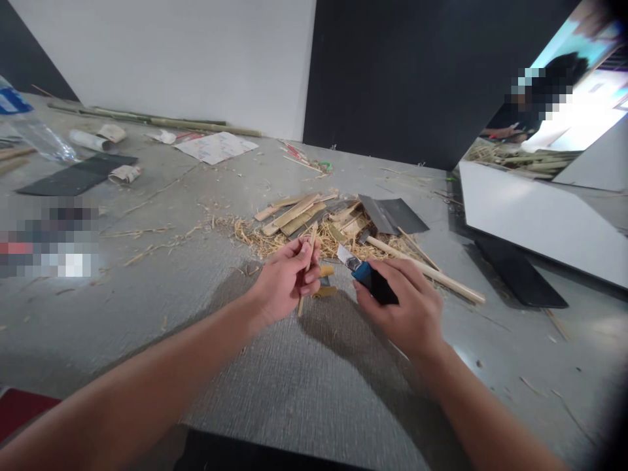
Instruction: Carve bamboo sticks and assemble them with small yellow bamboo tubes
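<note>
My left hand (289, 275) is closed round a thin bamboo strip (311, 248), which points up and slightly away from me. In my right hand (405, 301) is a utility knife (375, 281) with a blue and black handle; its blade points up and left toward the strip, apart from it. Just beyond both hands lies a heap of bamboo shavings (255, 242) with split bamboo pieces (297, 212) on it. A hammer (426, 267) with a long wooden handle rests at the heap's right side. Small yellowish pieces (326, 288) lie between my hands.
A dark bent sheet (395, 214) lies behind the heap. To the left are a plastic bottle (39, 131), a dark mat (73, 175) and paper (216, 147). Bamboo poles (161, 121) line the wall. On the right are a white panel (534, 222) and a person (534, 98).
</note>
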{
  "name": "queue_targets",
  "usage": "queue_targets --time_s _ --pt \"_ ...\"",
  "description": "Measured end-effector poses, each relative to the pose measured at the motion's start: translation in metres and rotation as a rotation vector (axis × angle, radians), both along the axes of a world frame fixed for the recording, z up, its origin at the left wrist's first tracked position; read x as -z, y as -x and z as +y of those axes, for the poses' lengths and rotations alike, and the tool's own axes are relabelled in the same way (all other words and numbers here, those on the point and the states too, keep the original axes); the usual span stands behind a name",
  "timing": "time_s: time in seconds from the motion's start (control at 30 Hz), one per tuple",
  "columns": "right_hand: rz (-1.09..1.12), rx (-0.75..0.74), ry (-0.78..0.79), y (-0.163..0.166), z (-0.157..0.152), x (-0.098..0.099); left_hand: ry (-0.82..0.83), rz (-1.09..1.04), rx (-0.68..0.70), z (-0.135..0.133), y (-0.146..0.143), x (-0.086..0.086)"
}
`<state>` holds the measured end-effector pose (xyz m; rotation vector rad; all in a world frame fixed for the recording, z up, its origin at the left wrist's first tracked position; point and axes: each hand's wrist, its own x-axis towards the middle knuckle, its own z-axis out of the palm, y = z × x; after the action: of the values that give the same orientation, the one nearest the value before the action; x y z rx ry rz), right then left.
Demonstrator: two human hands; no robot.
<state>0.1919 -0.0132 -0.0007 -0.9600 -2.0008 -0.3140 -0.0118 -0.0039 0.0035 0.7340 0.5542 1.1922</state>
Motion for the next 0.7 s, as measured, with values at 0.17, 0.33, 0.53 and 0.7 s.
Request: queue_targets --time_s 0.17,0.33,0.53,0.7 --pt "0.008 -0.009 0.008 -0.0003 -0.0003 -0.0003 0.027 0.014 0.003 -0.0009 -0.002 0.0027" --pt "0.004 -0.006 0.005 0.0004 -0.0001 -0.0002 0.009 0.069 -0.025 -0.0011 -0.0021 0.0024" --pt "0.0 0.005 -0.01 -0.0004 0.0016 0.0019 0.037 0.14 -0.007 -0.0015 -0.0002 0.0032" --pt "0.001 -0.026 0.01 -0.0001 0.0017 0.0015 0.005 0.162 -0.019 0.0 0.0018 0.006"
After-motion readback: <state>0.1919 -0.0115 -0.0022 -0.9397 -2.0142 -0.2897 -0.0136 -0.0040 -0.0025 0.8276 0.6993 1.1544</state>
